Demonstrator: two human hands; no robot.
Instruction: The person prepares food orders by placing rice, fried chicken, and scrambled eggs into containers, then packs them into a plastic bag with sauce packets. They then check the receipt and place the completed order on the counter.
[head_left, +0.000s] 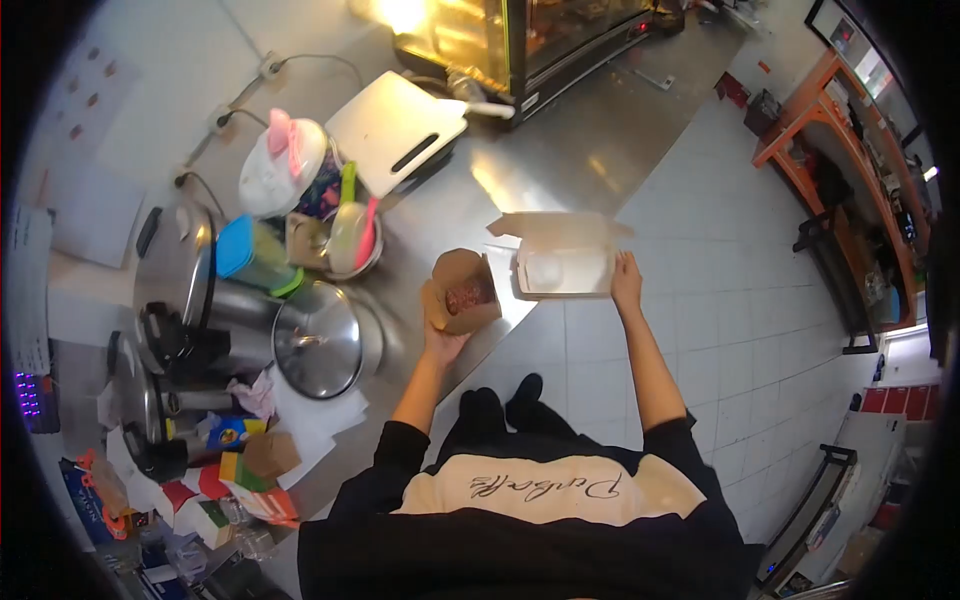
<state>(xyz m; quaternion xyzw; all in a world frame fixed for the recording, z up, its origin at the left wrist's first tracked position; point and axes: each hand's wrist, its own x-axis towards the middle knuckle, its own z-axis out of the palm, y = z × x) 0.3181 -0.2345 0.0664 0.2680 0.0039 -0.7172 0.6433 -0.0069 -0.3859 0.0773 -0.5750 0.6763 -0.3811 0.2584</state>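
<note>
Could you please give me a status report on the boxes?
Left hand holding brown box, reddish food inside. Right hand gripping white-lined box, lid open. Metal pot stands apart, left of both boxes.

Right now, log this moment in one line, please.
left hand: holding brown carton, dark red contents | right hand: holding open white-lined box | nearby: metal counter, white cutting board

Carton (457, 268) is brown with dark red contents (466, 297), open box (565, 272) white inside, tabletop (640, 115) silver, cutting board (390, 120) white, container lid (235, 246) blue, shirt (550, 520) black with cream script-printed panel (545, 487).
</note>
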